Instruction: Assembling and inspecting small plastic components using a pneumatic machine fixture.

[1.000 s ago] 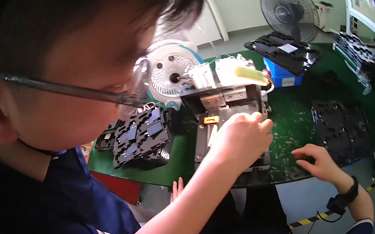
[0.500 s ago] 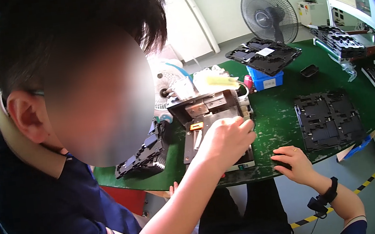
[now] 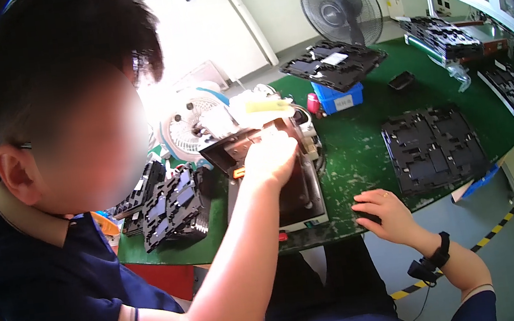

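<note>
- The green desk fills the right half of the view; its mat is scuffed pale in places.
- A person in a dark blue shirt with a tan collar sits close in at the left, one bare forearm reaching up toward the middle of the desk.
- A dark press fixture with a pale base plate stands at the near edge of the desk, its hinged top part tilted up at the back, an orange tab on its left side.
- A standing fan is behind the desk (a smaller white fan sits to the left of the fixture).
- A black moulded tray lies flat to the right of the fixture, well apart from it; another tray rests on a blue bin farther back.
- A stack of black trays leans just left of the fixture.
- The left hand is on the upper part of the fixture, fingers curled down over it; whether it truly grips the part or only presses on it, I cannot tell.
- The right hand lies palm down at the near edge of the desk, right of the fixture, fingers loosely spread over a small dark thing I cannot make out; a black wrist strap sits on that arm.
</note>
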The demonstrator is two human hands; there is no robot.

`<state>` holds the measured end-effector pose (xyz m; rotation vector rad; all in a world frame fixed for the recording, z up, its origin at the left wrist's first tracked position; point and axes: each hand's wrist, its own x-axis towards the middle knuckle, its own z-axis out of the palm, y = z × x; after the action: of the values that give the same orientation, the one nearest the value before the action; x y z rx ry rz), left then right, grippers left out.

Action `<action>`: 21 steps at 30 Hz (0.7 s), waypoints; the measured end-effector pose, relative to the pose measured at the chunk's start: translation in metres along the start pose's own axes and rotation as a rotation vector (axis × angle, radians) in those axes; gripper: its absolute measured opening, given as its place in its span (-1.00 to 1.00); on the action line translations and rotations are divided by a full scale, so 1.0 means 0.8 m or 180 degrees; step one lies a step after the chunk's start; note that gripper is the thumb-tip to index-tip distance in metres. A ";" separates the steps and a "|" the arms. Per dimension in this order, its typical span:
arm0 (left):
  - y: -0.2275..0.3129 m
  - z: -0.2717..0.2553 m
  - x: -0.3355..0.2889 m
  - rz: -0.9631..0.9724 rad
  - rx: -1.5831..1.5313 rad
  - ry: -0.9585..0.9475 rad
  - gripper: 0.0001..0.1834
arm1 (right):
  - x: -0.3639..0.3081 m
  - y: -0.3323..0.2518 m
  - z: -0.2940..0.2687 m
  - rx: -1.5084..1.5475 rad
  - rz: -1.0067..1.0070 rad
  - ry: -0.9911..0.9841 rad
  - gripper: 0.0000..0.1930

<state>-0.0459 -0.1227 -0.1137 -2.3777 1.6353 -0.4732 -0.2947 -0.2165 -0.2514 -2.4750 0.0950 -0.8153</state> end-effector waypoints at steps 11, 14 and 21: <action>0.023 0.076 -0.318 -0.1963 -0.1292 -0.1009 0.09 | 0.009 -0.001 -0.001 0.0011 0.0044 0.0088 -0.73; 0.024 0.085 -0.317 -0.1849 -0.1193 -0.0913 0.09 | 0.006 0.002 -0.001 -0.0085 0.0061 0.0139 -0.73; 0.028 0.098 -0.320 -0.1624 -0.1018 -0.0618 0.11 | 0.000 0.003 -0.002 -0.0137 0.0076 0.0094 -0.74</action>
<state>-0.1199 0.1078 -0.2300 -2.9748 1.0773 -0.0489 -0.2954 -0.2191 -0.2517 -2.4976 0.1538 -0.8483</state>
